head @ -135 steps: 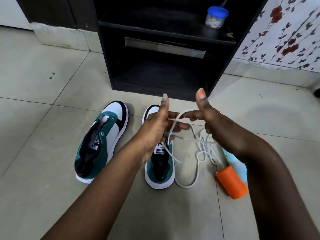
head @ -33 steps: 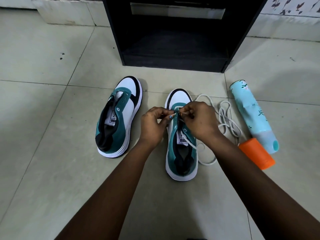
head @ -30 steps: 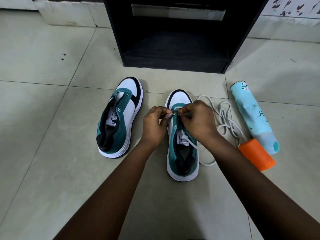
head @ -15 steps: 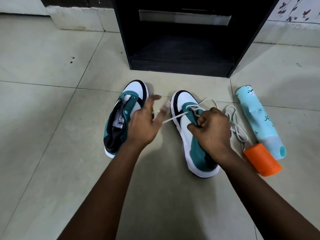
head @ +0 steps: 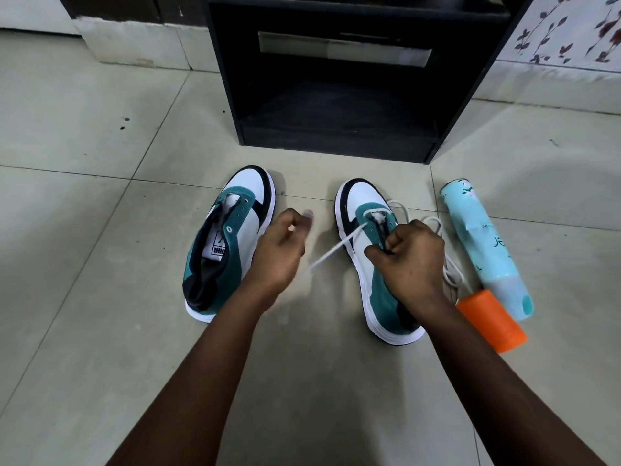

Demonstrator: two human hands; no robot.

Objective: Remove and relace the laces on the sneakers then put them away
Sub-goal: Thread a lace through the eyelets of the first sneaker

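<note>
Two teal, white and black sneakers lie on the tiled floor. The left sneaker (head: 232,260) has no lace and tilts with its opening toward me. My right hand (head: 406,260) grips the upper of the right sneaker (head: 361,203) near the tongue and tips it onto its side. A white lace (head: 336,247) comes out of a front eyelet and runs taut, blurred, to my left hand (head: 280,250), whose curled fingers pull it. The rest of the lace lies in loose loops (head: 452,274) beyond my right hand.
A black open cabinet (head: 336,95) with a low shelf stands just beyond the sneakers. A light blue spray bottle (head: 484,250) lies to the right of the right sneaker, with an orange cap (head: 490,324) beside its near end. Pale tiles surround everything.
Both hands were at the front eyelets a second ago. Since then my left hand has drawn the lace out to the left, and my right hand has tipped the right sneaker sideways.
</note>
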